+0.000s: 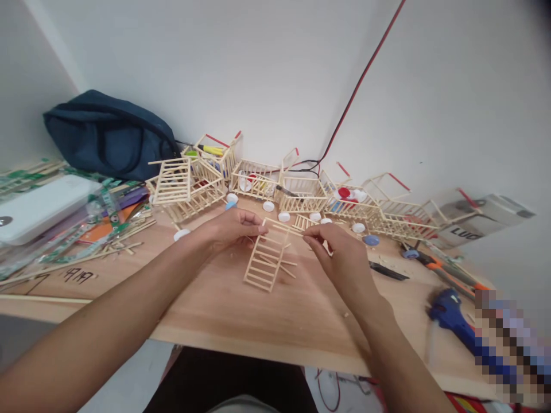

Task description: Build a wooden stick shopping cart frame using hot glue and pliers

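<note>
A small ladder-like frame of thin wooden sticks (pixel 266 258) lies on the wooden table (pixel 224 312) between my hands. My left hand (pixel 235 228) pinches the near end of a thin stick (pixel 284 226) at the frame's top. My right hand (pixel 340 252) pinches the other end of that same stick, fingers closed. A few loose sticks lie just right of the frame.
Several stick-built cart frames (pixel 301 192) line the wall, with bottle caps (pixel 284 217) scattered before them. A dark blue bag (pixel 107 135) sits at back left, stick bundles and a white box (pixel 41 206) left, a blue glue gun (pixel 454 318) and pliers (pixel 434 265) right.
</note>
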### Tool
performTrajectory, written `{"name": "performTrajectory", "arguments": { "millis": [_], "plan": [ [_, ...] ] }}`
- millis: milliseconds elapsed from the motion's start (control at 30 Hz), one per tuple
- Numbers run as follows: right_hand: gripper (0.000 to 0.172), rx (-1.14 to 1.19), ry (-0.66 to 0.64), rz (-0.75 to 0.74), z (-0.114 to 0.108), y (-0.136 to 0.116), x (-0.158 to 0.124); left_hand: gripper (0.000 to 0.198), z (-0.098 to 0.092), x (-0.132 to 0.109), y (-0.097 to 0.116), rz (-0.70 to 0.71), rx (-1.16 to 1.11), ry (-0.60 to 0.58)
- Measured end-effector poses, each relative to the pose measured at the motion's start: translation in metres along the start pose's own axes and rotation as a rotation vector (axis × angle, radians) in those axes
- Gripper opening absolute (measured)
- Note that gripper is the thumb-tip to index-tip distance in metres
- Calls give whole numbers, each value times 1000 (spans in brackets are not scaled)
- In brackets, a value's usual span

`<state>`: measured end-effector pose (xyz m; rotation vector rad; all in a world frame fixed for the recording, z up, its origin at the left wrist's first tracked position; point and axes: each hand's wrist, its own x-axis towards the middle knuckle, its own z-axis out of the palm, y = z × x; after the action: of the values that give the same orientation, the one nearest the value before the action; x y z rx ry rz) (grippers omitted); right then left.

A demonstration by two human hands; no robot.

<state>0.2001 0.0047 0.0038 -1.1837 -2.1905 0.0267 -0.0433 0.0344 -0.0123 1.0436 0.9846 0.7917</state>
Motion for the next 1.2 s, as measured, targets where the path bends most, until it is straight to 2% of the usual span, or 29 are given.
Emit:
{"name": "performTrajectory", "arguments": {
  "millis": [333, 500, 767, 833, 967, 1033, 1200],
  "plan": [
    [12, -71, 69, 9, 17, -3, -5, 27, 0, 4, -2, 1, -7, 13],
    [14, -95, 54, -8, 21, -5, -7, 24, 1, 3, -1, -3, -14, 30],
    [15, 42, 66, 11, 23, -10, -6, 23, 3, 1, 3, -1, -15, 74],
    [17, 84, 115, 68, 19, -9, -6, 23, 3, 0, 4, 8, -27, 98],
    [25, 159, 232, 275, 14, 2, -8, 23, 3, -2, 6, 0, -20, 127],
    [29, 268, 191, 356, 15, 9, -10, 23, 4, -2, 7, 3, -22, 132],
    [36, 586, -25, 496, 27, 15, -9, 24, 4, -1, 5, 12, -31, 125]
  ]
}}
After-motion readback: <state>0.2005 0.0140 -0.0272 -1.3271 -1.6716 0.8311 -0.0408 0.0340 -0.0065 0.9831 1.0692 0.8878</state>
